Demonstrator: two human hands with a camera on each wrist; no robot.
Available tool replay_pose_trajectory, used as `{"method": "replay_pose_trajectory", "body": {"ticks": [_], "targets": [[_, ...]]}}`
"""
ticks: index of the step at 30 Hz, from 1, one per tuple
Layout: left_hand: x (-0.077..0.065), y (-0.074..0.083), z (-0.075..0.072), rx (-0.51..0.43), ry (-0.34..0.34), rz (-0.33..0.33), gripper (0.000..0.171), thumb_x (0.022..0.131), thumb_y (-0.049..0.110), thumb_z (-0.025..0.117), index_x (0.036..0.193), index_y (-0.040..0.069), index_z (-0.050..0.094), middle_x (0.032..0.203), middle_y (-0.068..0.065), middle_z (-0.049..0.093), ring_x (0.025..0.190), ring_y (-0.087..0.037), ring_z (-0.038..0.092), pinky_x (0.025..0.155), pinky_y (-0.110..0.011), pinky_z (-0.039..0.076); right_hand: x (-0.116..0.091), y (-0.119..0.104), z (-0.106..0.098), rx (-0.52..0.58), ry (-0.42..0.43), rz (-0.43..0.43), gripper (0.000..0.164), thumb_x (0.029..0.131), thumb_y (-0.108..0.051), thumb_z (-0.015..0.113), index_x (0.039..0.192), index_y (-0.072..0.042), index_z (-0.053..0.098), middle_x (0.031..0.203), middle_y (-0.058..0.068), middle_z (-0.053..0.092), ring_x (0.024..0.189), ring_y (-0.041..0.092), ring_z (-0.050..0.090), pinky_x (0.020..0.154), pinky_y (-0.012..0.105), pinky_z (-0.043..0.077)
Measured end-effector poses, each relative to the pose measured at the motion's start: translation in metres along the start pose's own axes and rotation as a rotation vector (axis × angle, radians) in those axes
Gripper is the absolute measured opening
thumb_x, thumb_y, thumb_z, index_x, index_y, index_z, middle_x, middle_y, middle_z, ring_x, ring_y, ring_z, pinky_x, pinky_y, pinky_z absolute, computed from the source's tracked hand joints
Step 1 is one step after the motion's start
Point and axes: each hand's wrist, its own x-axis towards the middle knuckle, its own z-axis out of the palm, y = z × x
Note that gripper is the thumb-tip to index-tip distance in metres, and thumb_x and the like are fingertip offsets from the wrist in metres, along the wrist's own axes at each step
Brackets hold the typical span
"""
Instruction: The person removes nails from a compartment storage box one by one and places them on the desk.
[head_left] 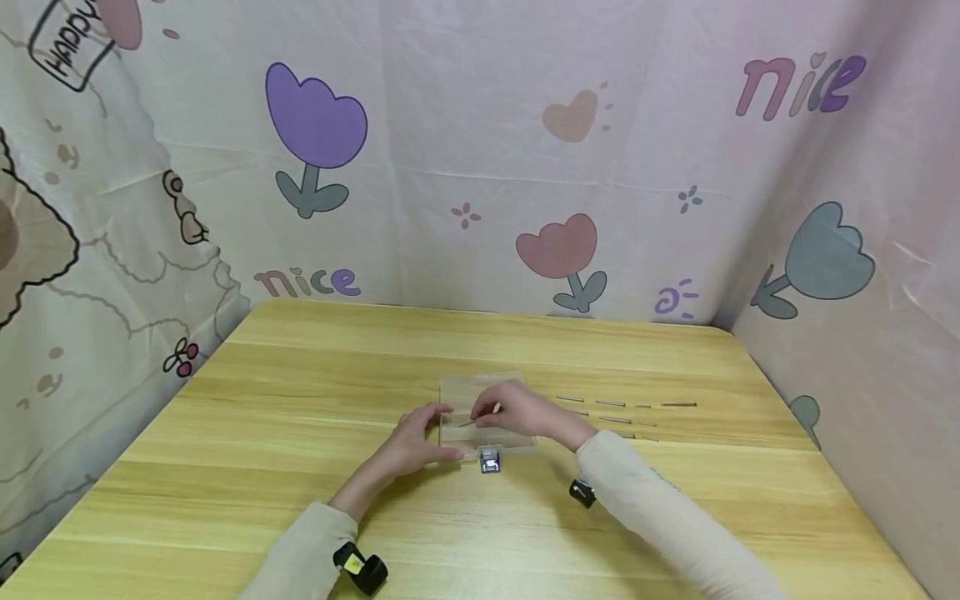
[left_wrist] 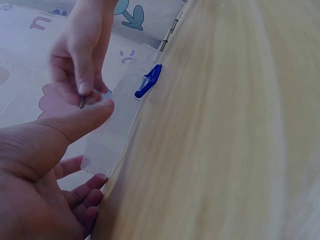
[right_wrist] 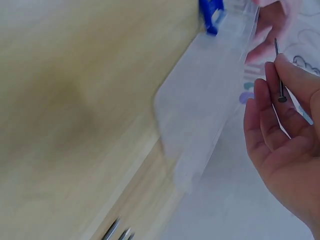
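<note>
A clear plastic box (head_left: 462,389) with a blue clasp (head_left: 490,460) on its near side lies on the table, its lid raised at the back as far as I can tell. My left hand (head_left: 408,442) holds the box's left end, thumb at the near corner and fingers toward the far side. Over the box, my right hand (head_left: 517,410) pinches a nail (right_wrist: 280,75) between thumb and index finger. The nail's flat head shows below the fingers in the right wrist view. What lies inside the box is too faint to tell.
Several nails (head_left: 615,419) of different lengths lie in rows on the wooden table (head_left: 337,358), right of the box. A printed cloth (head_left: 450,125) hangs behind the table and along its sides.
</note>
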Motion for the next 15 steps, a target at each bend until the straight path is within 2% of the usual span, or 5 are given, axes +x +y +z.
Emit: {"method": "replay_pose_trajectory", "body": {"ticks": [3,5,15], "targets": [[0.000,0.000,0.001,0.000,0.008,-0.006,0.073,0.070,0.026,0.087,0.133,0.007,0.053,0.127,-0.014,0.054,0.120,-0.036,0.041,0.098,-0.057,0.036,-0.009,0.009,-0.006,-0.049,0.040,-0.039,0.010,0.088,-0.002,0.069,0.096,0.000,0.074,0.090,0.006,0.070,0.082,0.013,0.065,0.074,0.021,0.052],[0.001,0.000,0.002,0.000,0.012,-0.007,0.074,0.070,0.025,0.087,0.133,0.007,0.053,0.127,-0.014,0.055,0.120,-0.036,0.042,0.098,-0.056,0.036,-0.017,0.015,-0.012,-0.073,0.069,-0.032,0.010,0.087,-0.001,0.069,0.095,0.000,0.075,0.090,0.006,0.071,0.082,0.014,0.065,0.074,0.023,0.052],[0.000,-0.001,0.003,-0.014,0.012,-0.007,0.074,0.071,0.025,0.087,0.134,0.008,0.053,0.127,-0.014,0.054,0.120,-0.036,0.043,0.098,-0.056,0.038,-0.072,0.050,-0.037,-0.028,0.185,0.234,0.010,0.091,-0.006,0.065,0.095,-0.003,0.074,0.095,0.004,0.069,0.088,0.018,0.064,0.078,0.034,0.054]]}}
